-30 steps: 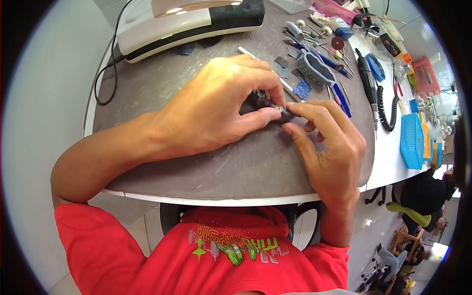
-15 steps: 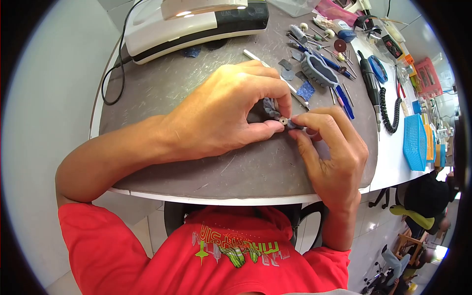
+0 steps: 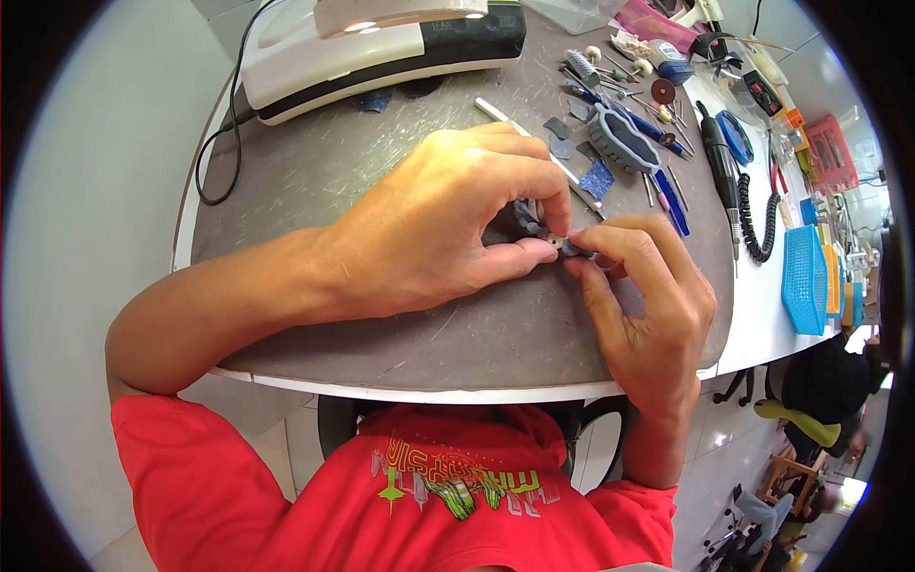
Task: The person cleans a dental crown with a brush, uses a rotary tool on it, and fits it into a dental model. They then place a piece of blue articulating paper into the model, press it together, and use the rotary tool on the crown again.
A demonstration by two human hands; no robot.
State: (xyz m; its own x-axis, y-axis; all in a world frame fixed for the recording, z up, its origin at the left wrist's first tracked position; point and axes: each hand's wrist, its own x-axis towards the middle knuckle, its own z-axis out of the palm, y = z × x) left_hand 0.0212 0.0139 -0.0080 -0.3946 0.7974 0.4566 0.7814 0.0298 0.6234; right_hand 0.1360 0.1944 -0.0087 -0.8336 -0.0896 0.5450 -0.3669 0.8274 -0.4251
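Observation:
My left hand (image 3: 448,214) reaches over the mat from the left, thumb and index finger closed around a small grey dental model (image 3: 526,215) with bumpy, tooth-like shapes. A tiny cream piece with a dark hole, like a tooth crown (image 3: 557,243), shows at the tip of the left thumb. From the right, my right hand (image 3: 658,296) pinches a small grey piece (image 3: 576,249) right beside the crown. I cannot tell whether this piece belongs to the model. The fingers of both hands nearly meet and hide most of what they hold.
A white and black bench unit (image 3: 381,52) with a lamp stands at the back left. Beyond my hands lie a white stick (image 3: 515,119), abrasive scraps (image 3: 598,178), a grey arch-shaped piece (image 3: 624,143) and several rotary bits. A black handpiece (image 3: 720,162) and a blue basket (image 3: 803,279) are at right.
Both hands stay in nearly the same pinch. The held pieces have tilted a little, and the crown's hole shows less plainly; the whole view has shifted slightly.

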